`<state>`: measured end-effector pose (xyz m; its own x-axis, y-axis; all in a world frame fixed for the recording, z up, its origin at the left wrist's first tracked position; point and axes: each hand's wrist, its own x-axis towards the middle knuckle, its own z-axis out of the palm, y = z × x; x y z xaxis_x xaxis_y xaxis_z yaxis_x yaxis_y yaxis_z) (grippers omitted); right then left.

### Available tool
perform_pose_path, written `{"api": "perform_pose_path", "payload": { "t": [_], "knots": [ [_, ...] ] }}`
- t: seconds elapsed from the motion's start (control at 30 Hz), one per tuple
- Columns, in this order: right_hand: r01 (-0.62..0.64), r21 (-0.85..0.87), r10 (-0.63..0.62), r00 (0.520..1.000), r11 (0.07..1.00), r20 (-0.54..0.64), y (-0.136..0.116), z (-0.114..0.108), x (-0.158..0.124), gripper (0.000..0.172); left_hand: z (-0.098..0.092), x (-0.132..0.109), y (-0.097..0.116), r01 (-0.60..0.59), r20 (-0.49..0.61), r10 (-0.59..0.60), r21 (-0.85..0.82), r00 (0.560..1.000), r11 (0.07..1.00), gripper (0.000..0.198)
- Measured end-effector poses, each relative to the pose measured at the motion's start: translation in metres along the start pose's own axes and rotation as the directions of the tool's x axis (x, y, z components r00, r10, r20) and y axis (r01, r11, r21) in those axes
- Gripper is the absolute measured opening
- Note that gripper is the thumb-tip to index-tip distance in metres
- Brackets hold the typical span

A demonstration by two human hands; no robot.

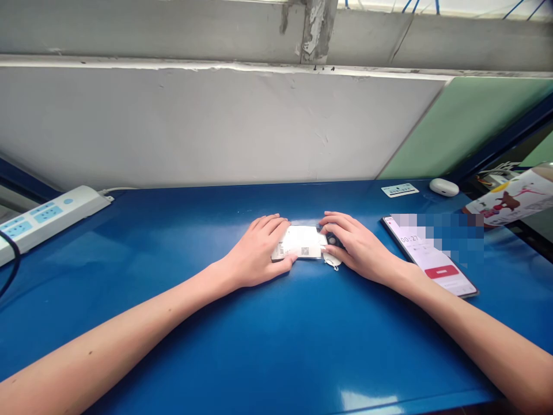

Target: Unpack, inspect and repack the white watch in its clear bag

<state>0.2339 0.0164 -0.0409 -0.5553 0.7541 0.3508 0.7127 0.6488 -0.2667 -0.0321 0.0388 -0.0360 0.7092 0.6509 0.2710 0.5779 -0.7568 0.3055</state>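
Observation:
A small white flat packet (305, 242) with a printed square code lies on the blue tabletop between my hands. My left hand (263, 251) is closed around its left end, thumb along the near edge and fingers over the far side. At the right end, my right hand (356, 245) grips with curled fingers, fingertips and thumb against the packet's edge. Beneath the right fingers shows a small dark piece (332, 237), partly hidden. A white tag-like piece (332, 260) sticks out below the right thumb; I cannot tell whether it is joined to the packet.
A phone (432, 253) showing a timer lies beside my right forearm. Behind it are a white card (400, 190) and a white earbud case (444, 187). A printed carton (514, 196) leans at the right. A white power strip (52, 216) stands at the left, before the wall.

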Motion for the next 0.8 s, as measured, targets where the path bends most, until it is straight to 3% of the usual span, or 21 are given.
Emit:
{"api": "perform_pose_path", "payload": {
  "t": [0.4, 0.8],
  "knots": [
    [0.037, -0.091, -0.034, 0.999, 0.995, 0.037, 0.008, -0.012, 0.002, 0.017, 0.002, 0.000, -0.001, 0.021, -0.007, -0.021, 0.025, 1.000, 0.999, 0.051],
    [-0.003, -0.013, 0.004, 0.997, 1.000, 0.081, 0.016, -0.020, -0.001, 0.024, 0.001, 0.001, 0.000, 0.042, 0.006, -0.042, 0.007, 0.999, 0.999, 0.048]
  ]
}}
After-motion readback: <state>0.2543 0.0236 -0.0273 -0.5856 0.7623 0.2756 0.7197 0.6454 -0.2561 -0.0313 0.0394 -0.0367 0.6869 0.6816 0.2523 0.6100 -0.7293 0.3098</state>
